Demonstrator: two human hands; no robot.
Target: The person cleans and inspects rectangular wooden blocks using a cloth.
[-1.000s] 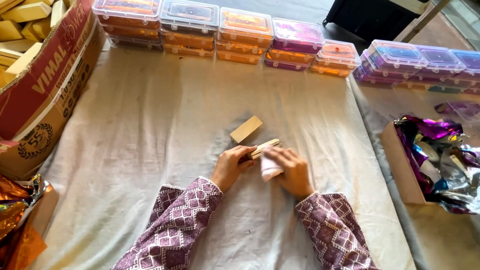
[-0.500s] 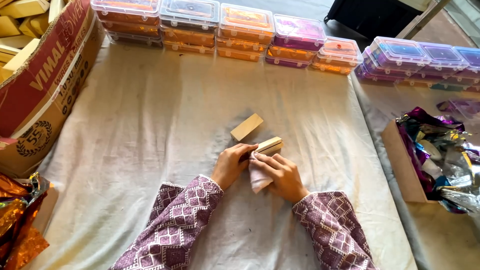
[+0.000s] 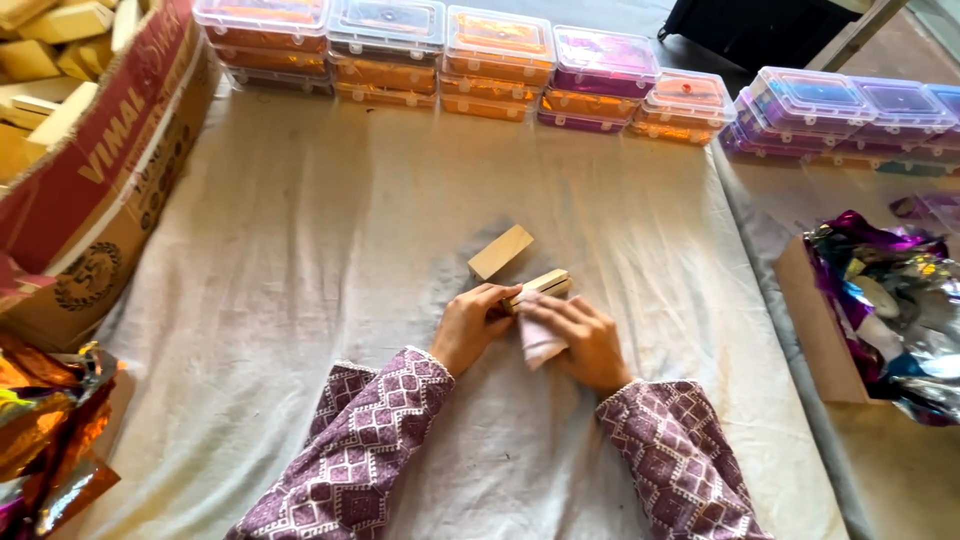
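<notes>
- Left hand [image 3: 470, 328] curls around the near end of a small pale rectangular wooden block [image 3: 543, 284], fingers closed on it, pinning it to the off-white cloth table cover [image 3: 300, 300].
- Right hand [image 3: 580, 340] lies over a small pinkish-white folded cloth or paper piece [image 3: 540, 345], fingers bent, pressing it against the block's side; grip looks closed on the piece, but the thumb is hidden.
- Step in hand, as I judge it: wiping or wrapping the block with the pale piece. To do it well, hold the block steady with the left, keep the piece flat and taut, and work along the block's long face without letting the piece bunch.
- The held block sits between both hands, touching each, far end poking out past the fingertips toward the far side.
- A second plain light-wood rectangular block [image 3: 501, 252] lies loose just beyond the held one, near it but seemingly apart, untouched by either hand.
- Both sleeves are purple with a white diamond print.
- Far edge: a row of stacked clear-lidded plastic boxes with orange and purple contents [image 3: 470, 55].
- Left: a large brown and red cardboard carton holding more wooden blocks [image 3: 90, 170].
- Right: an open tray of shiny purple and silver foil wrappers [image 3: 880, 300], well apart from the hands.
</notes>
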